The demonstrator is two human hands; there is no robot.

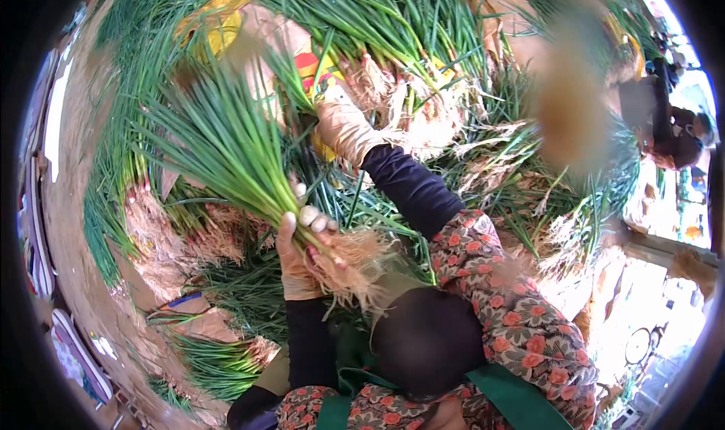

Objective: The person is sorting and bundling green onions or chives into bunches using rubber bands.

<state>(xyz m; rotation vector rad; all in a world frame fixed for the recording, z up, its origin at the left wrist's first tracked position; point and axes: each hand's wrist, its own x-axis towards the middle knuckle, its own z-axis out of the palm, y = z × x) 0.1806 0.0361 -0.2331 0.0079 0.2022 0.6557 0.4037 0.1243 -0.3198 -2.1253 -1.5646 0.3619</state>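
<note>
My left hand (298, 252), in a pale glove, is closed around a bunch of spring onions (234, 154). The green leaves fan out to the upper left, while the stringy roots (351, 260) hang to the lower right. Farther forward, my gloved right hand (343, 128) is closed beside a few green leaves (294, 79), and appears to grip them; its fingertips are partly hidden. Next to that hand lies a large heap of spring onions (393, 22), roots toward me, with a yellow and red wrapper (311, 69) at its edge.
More bunches lie at the left (147, 203), nearer to me at the lower left (219, 362), and to the right (559, 226). A dark rounded shape (430, 339) is close to my body. Other people (672, 135) are at the far right. Blurred smudges cover part of the view.
</note>
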